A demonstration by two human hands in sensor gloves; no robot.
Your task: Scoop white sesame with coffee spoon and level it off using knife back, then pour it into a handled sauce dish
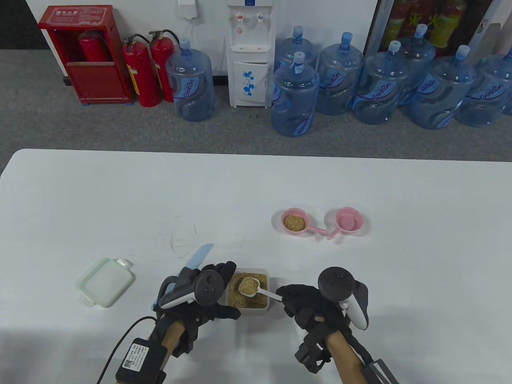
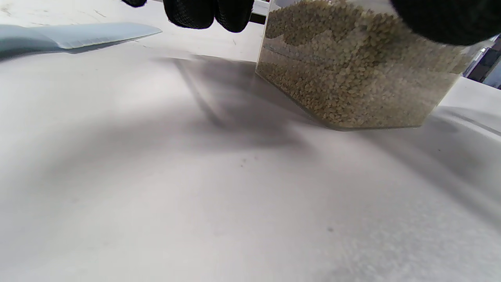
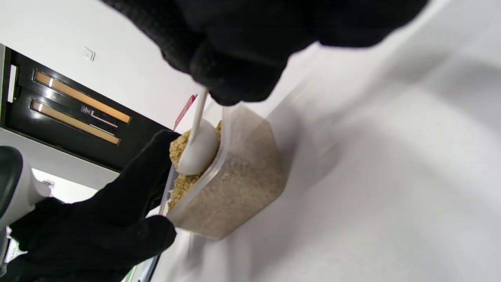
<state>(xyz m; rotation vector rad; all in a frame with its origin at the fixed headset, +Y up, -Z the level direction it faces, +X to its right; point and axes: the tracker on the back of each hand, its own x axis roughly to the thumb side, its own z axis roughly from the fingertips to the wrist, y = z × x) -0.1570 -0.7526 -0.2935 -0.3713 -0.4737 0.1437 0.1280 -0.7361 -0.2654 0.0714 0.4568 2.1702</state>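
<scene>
Pinching the handle, right hand (image 1: 304,306) fingers aim heaped spoon (image 1: 249,286) bowl leftward.

Beyond your white table (image 1: 120,192) you see grey carpet, a red fire-extinguisher cabinet (image 1: 86,56), two red extinguishers (image 1: 149,68) just beside it, a white water dispenser (image 1: 250,54) against the wall, and blue water jugs (image 1: 376,86) clustered on either side of it. A pale green lid (image 1: 105,281) lies flat on the table's left.
</scene>
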